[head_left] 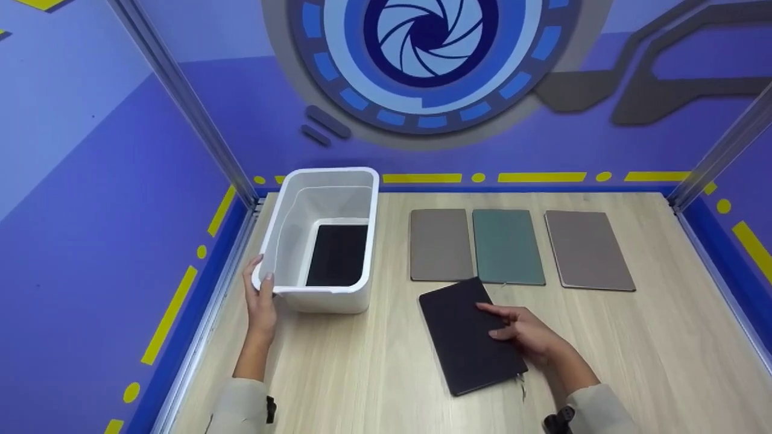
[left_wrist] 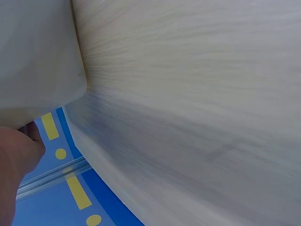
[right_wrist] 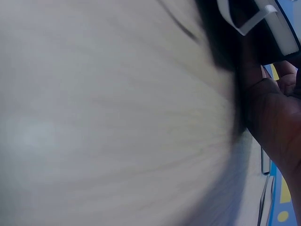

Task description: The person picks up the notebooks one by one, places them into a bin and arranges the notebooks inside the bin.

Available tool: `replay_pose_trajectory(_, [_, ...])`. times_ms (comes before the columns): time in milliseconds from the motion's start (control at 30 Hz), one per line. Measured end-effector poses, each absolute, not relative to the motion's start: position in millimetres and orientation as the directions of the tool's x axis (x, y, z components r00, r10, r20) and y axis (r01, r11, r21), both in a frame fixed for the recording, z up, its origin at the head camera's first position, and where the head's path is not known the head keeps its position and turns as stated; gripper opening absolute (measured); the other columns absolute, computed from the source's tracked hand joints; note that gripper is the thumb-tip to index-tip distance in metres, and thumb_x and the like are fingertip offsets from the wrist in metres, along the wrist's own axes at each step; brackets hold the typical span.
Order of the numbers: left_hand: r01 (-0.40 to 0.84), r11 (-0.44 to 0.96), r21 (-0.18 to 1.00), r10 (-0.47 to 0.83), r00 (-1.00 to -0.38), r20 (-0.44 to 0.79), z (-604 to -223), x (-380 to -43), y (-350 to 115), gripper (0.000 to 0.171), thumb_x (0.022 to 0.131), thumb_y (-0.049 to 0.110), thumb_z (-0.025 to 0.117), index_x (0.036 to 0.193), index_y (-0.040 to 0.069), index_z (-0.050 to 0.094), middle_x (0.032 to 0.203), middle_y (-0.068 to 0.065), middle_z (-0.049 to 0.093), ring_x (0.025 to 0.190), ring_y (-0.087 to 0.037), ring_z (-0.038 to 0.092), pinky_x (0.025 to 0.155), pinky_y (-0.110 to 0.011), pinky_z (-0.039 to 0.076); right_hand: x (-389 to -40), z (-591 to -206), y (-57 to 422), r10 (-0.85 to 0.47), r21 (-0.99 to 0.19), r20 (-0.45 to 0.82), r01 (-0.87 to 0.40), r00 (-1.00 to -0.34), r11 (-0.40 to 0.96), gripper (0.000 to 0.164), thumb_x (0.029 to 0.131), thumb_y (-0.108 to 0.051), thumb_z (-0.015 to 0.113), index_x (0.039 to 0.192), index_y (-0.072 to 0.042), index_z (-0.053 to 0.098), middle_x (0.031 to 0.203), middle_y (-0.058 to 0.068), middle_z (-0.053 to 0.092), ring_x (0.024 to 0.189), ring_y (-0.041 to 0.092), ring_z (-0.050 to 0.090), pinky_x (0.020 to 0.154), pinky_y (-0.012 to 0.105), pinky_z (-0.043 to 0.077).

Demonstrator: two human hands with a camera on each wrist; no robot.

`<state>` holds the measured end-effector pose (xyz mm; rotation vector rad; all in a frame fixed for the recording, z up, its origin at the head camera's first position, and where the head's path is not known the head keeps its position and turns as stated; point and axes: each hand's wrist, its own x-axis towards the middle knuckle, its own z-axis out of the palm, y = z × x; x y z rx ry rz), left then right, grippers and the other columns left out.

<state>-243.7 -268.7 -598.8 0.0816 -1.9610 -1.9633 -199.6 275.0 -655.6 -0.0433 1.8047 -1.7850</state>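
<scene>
My right hand (head_left: pixel 531 334) grips a black notebook (head_left: pixel 470 343) by its right edge, thumb and index finger on the cover. A ribbon (right_wrist: pixel 251 21) hangs from that notebook in the right wrist view. At the left, my left hand (head_left: pixel 260 301) holds the near left corner of a white plastic bin (head_left: pixel 322 301), its fingers over the rim. Inside the bin, a black notebook (head_left: pixel 338 256) lies flat on the bottom. In the left wrist view, part of the left hand (left_wrist: pixel 19 155) shows below the bin (left_wrist: pixel 42 56).
Behind the held notebook, a taupe notebook (head_left: pixel 440 244), a green notebook (head_left: pixel 508 247) and a brownish notebook (head_left: pixel 589 250) lie in a row on the wooden table (head_left: pixel 374 374). A blue patterned wall (head_left: pixel 211 90) with metal posts encloses the table at the back and sides.
</scene>
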Motion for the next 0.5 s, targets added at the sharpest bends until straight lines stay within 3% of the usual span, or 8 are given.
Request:
replay_pose_trajectory(200, [0.225, 0.029, 0.974, -0.291, -0.93, 0.223, -599.8, -244.3, -269.0, 0.05, 0.112, 0.013, 0.042, 0.16, 0.008, 0.032, 0.162, -0.011, 0.038, 0.136, -0.015, 0.047, 0.105, -0.019, 0.043, -199.1, -655.9, 274.9, -0.418, -0.919, -0.387, 0.383, -0.822, 0.099, 0.076, 0.094, -0.008, 0.074, 0.163, -0.012, 0.044, 0.174, 0.027, 0.025, 0.153, 0.032, 0.043, 0.102, 0.026, 0.055])
replay_pose_trajectory(500, [0.22, 0.027, 0.975, -0.288, -0.933, 0.218, -600.0, -243.0, -268.7, 0.05, 0.112, 0.013, 0.042, 0.161, 0.009, 0.031, 0.163, -0.012, 0.038, 0.136, -0.012, 0.047, 0.105, -0.018, 0.042, -199.2, -657.2, 275.0, -0.394, -0.913, -0.405, 0.383, -0.825, 0.138, 0.075, 0.093, -0.012, 0.075, 0.162, -0.016, 0.046, 0.176, 0.023, 0.025, 0.162, 0.045, 0.026, 0.106, 0.023, 0.05])
